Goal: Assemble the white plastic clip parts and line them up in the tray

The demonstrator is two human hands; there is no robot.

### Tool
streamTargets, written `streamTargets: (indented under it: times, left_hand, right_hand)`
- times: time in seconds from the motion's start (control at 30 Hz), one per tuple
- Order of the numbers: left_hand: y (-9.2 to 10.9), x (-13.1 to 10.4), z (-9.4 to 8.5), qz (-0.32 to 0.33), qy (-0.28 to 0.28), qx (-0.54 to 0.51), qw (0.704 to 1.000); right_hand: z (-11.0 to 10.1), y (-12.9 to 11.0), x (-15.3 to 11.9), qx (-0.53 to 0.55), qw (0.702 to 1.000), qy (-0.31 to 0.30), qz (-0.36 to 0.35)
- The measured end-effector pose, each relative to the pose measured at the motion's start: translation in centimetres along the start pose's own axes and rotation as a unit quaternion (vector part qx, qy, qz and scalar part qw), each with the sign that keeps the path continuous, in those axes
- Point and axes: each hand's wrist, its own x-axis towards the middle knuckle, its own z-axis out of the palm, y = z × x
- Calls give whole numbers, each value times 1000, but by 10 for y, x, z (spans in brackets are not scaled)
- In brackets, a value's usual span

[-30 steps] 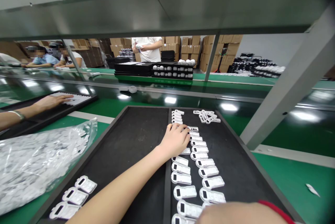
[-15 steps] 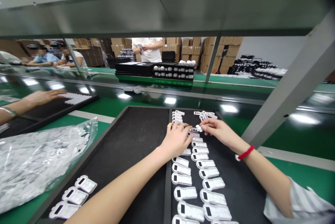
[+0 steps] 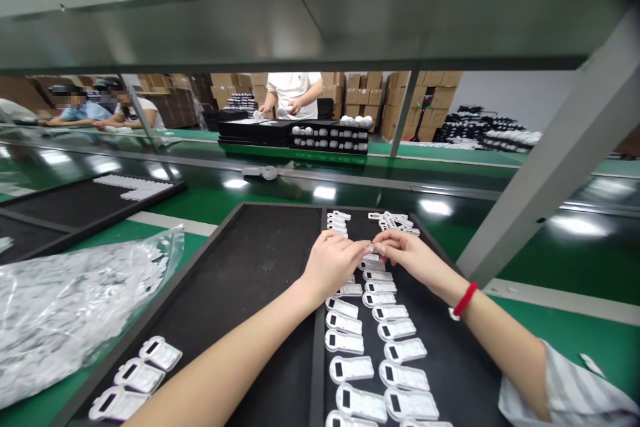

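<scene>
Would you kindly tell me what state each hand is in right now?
Left hand: close beside the right; whether it grips anything cannot be told.
Right hand: closed, apparently pinching a small white piece.

I count three white casings lower left, two columns of similar ones right of centre, one left hand and one right hand mid-frame, one red wristband at right.

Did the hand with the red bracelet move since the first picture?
Yes. The right hand went forward, from the near end of the black tray toward its far end.
</scene>
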Motion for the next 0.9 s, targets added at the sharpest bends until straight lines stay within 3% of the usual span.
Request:
streamTargets:
  times: [0.37,0.9]
  left_hand:
    - [-4,0,3,-29,-10,-48,998]
    - [-3,-1,7,-3,-55,-39,998]
  right_hand:
    - [-5,1,3,-22,999,19,23]
    - [4,-13,-9,-180,979,-10,-92]
